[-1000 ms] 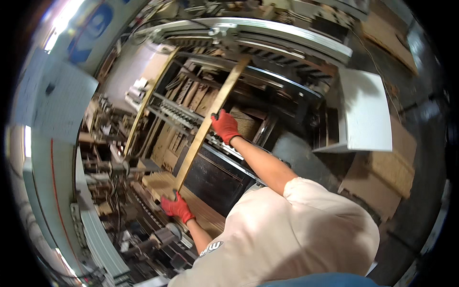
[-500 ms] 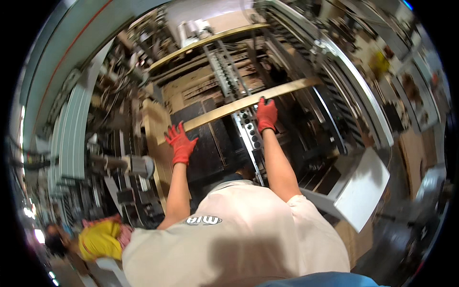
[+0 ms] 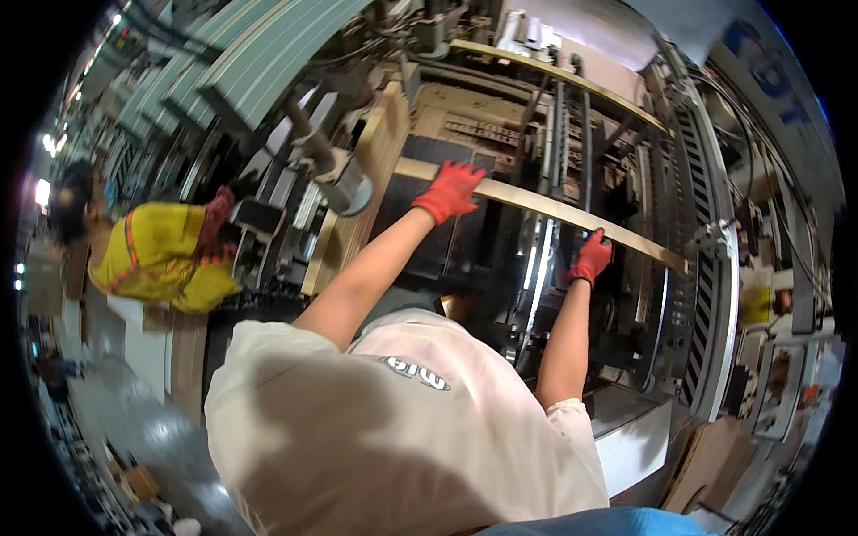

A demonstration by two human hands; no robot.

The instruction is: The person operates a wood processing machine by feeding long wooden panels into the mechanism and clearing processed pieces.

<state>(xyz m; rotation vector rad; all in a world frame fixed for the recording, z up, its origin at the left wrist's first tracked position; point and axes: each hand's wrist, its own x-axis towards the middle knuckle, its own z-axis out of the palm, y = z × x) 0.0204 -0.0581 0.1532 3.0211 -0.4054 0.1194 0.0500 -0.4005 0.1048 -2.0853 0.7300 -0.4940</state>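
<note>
A long, narrow wooden strip point(image 3: 545, 206) lies across the machine bed, slanting down toward the right. Over its left part rests my left hand point(image 3: 451, 190) in a red glove, fingers spread across the wood. Farther right, my right hand point(image 3: 592, 257), also red-gloved, is at the strip's near edge, with its fingers bent around that edge. Dark flat panels point(image 3: 424, 237) are beneath the strip on the left. Both palms are hidden.
Stacked wooden boards point(image 3: 368, 192) stand along the bed's left side, by a round-footed metal post point(image 3: 344, 183). Another wooden strip point(image 3: 563, 80) spans the far side. A metal rail point(image 3: 722, 322) borders the right. A person in yellow point(image 3: 165, 255) is at far left.
The view has turned, so the machine appears rotated. My left hand has moved from beside the strip's left end onto the strip. My right hand stays at its near edge.
</note>
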